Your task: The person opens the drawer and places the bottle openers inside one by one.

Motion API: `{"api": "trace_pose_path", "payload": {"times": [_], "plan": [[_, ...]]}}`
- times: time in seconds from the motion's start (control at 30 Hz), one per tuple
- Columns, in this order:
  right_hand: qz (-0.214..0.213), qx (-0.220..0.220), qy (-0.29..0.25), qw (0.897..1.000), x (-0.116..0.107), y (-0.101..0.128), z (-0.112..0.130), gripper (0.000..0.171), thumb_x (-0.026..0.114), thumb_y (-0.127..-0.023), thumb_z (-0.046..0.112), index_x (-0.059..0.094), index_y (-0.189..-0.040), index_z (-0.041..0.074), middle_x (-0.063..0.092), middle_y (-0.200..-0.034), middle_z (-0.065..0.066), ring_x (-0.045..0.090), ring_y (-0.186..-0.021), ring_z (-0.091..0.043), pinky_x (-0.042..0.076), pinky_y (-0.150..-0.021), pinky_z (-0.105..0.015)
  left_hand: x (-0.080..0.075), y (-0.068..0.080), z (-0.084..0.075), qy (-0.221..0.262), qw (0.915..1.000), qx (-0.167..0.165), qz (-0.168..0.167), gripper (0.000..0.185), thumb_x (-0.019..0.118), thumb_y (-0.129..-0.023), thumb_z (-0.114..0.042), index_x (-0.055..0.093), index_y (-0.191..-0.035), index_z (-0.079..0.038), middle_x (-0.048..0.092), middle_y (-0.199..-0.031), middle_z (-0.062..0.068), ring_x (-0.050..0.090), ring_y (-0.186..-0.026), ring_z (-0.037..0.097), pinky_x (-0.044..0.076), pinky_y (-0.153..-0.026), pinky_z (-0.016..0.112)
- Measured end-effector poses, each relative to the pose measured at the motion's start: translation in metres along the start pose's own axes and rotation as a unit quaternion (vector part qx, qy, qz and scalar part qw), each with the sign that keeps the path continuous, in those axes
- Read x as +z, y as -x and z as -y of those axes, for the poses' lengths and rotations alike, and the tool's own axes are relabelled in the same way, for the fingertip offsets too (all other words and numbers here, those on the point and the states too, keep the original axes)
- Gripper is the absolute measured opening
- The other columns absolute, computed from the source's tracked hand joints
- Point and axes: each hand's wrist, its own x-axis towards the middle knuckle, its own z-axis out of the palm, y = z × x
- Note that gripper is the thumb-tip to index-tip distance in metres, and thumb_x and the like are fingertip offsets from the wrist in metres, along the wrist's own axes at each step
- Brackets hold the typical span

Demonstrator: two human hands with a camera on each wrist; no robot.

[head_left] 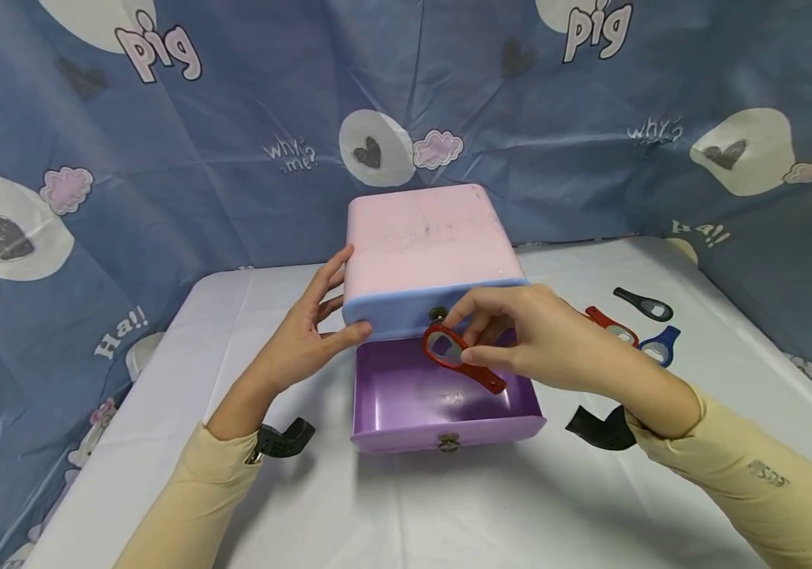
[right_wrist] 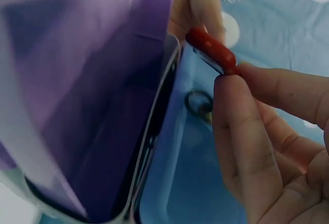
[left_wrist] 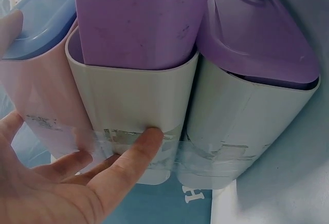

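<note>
A stacked drawer box stands on the table, with a pink top (head_left: 434, 237) and a blue drawer front (head_left: 395, 318) that is closed. Below it, a purple drawer (head_left: 399, 441) is pulled out. My left hand (head_left: 299, 344) rests against the box's left side, thumb on the blue front, fingers spread. Over the purple drawer, my right hand (head_left: 534, 332) pinches a small red magnifying glass (head_left: 480, 375) between thumb and fingers, its handle tilted down to the right. In the left wrist view another purple drawer front (left_wrist: 257, 34) sits in the lowest unit.
To the right of the box lie a black magnifying glass (head_left: 635, 299), a second red magnifying glass (head_left: 601, 318) and a blue magnifying glass (head_left: 667, 340), the last two close together. A white cloth covers the table (head_left: 477, 506). Behind hangs a printed blue curtain (head_left: 235, 103).
</note>
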Motion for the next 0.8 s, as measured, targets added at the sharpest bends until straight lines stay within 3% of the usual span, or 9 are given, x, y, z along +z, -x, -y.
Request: {"api": "trace_pose_path", "payload": {"times": [0.17, 0.27, 0.4, 0.8], "plan": [[0.024, -0.038, 0.027, 0.999, 0.014, -0.013, 0.008, 0.024, 0.084, -0.092, 0.005, 0.073, -0.113, 0.013, 0.076, -0.09, 0.007, 0.07, -0.083, -0.003, 0.064, -0.079, -0.035, 0.001, 0.001, 0.001, -0.003, 1.0, 0.001, -0.003, 0.098, 0.079, -0.099, -0.017, 0.02, -0.168, -0.054, 0.024, -0.175, 0.006, 0.04, -0.157, 0.041, 0.055, -0.109, 0.057], [0.038, -0.049, 0.034, 0.997, 0.022, -0.021, 0.011, 0.023, 0.084, -0.092, 0.003, 0.074, -0.112, 0.011, 0.077, -0.089, 0.004, 0.07, -0.082, -0.003, 0.064, -0.079, -0.031, 0.002, 0.0, 0.001, -0.004, 1.0, 0.001, -0.004, 0.097, 0.079, -0.099, -0.018, 0.02, -0.167, -0.055, 0.025, -0.175, 0.006, 0.041, -0.157, 0.041, 0.055, -0.108, 0.058], [0.072, -0.045, 0.047, 0.995, 0.031, -0.03, 0.016, 0.023, 0.083, -0.093, 0.003, 0.077, -0.113, 0.009, 0.078, -0.089, 0.002, 0.071, -0.082, -0.003, 0.063, -0.08, -0.023, 0.001, 0.0, 0.0, -0.001, 1.0, 0.0, -0.003, 0.098, 0.08, -0.098, -0.018, 0.021, -0.167, -0.056, 0.026, -0.175, 0.005, 0.041, -0.157, 0.04, 0.056, -0.108, 0.058], [0.14, -0.038, 0.108, 0.983, 0.039, -0.045, 0.033, 0.025, 0.084, -0.09, 0.002, 0.082, -0.113, 0.01, 0.075, -0.082, 0.005, 0.063, -0.069, 0.001, 0.055, -0.069, -0.015, 0.0, 0.0, 0.001, 0.002, 1.0, 0.005, 0.001, 0.098, 0.08, -0.099, -0.018, 0.02, -0.166, -0.056, 0.025, -0.175, 0.006, 0.041, -0.157, 0.039, 0.055, -0.109, 0.057]]}}
